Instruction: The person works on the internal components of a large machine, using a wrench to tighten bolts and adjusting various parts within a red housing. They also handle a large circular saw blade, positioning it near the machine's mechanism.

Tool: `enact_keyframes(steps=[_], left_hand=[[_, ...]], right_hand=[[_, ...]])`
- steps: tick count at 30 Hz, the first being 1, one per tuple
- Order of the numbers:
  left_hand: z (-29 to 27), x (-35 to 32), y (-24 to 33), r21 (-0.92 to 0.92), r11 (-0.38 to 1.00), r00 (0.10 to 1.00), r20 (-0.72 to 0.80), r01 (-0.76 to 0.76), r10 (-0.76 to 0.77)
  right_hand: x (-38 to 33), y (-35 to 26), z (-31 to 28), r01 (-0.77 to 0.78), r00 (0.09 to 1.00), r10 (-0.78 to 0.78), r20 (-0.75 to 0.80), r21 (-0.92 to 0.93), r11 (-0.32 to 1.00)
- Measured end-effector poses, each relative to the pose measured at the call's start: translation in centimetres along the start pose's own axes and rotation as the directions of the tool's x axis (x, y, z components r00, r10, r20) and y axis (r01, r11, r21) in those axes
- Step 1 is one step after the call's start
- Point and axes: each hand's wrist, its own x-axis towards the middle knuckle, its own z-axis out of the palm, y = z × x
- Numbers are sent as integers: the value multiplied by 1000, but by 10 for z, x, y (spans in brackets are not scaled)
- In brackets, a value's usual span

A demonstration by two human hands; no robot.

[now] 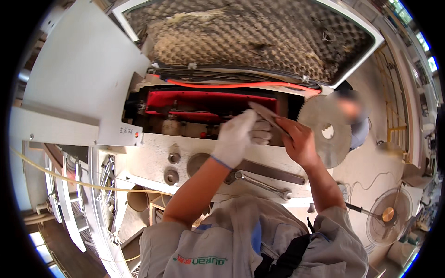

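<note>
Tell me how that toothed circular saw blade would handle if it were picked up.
The saw blade looks like thin metal, so probably stiff and fairly heavy for its size. Its toothed rim would likely cut a bare palm. Being a flat disc, it could roll if set on edge.

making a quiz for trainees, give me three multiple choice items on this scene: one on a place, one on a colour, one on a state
1. Where is the wrench?
A. on the ledge below the hands
B. on the floor fan
C. in the right hand

2. What colour is the left hand's glove?
A. black
B. white
C. orange

3. How is the right hand?
A. gloved
B. empty
C. bare, holding a flat blade

Key: A, it lies on the pale ledge; B, the glove is white; C, bare fingers grip the blade.
</note>
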Motion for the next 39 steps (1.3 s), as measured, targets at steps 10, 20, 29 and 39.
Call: enact_keyframes(steps=[10,20,29,39], left_hand=[[-242,11,122,478,813,662,-496,-331,561],[-346,102,133,974,-204,684,212,-95,698],[-389,143,152,915,-403,889,158,33,430],[-390,139,159,936,-341,966,-2,92,258]], right_hand=[[139,20,256,-59,959,17,282,138,989],[157,20,412,-51,953,7,302,141,989],[179,30,446,-370,818,192,542,241,897],[162,50,423,-517,650,233,723,197,833]])
